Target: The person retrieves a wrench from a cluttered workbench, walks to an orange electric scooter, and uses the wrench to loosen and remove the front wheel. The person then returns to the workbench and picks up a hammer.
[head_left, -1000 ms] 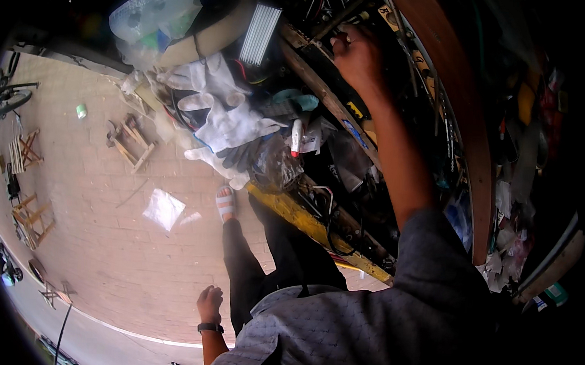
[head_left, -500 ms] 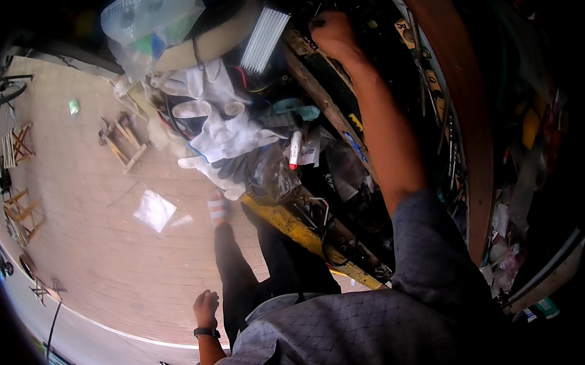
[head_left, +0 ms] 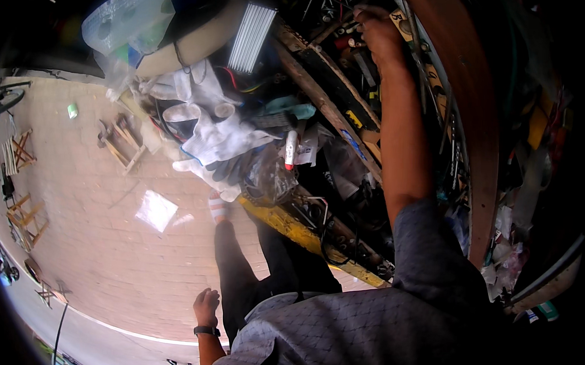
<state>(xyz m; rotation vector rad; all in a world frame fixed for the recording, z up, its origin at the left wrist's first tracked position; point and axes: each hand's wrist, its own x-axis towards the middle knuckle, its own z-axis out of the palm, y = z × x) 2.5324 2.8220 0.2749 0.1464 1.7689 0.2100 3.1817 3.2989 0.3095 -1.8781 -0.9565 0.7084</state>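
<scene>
My right hand reaches into a dark, crowded tool rack at the top, its fingers curled among metal tools and small parts; what they hold, if anything, I cannot make out. Beside it lie a lettered wooden piece and a red cylindrical item. A worn wooden slat runs to the left of my arm. My left hand, wearing a dark wristband, hangs low beside my leg with loosely bent fingers and nothing in it.
White gloves, a ribbed pale panel and plastic bags crowd the bench left of the rack. A yellow beam edges it; a brown curved board borders its right. Folding wooden stools and a white sheet lie on the paving.
My right hand shifted left, then moved back right and higher, now nearer the lettered wooden piece. My left hand still hangs low. The view has shifted slightly.
</scene>
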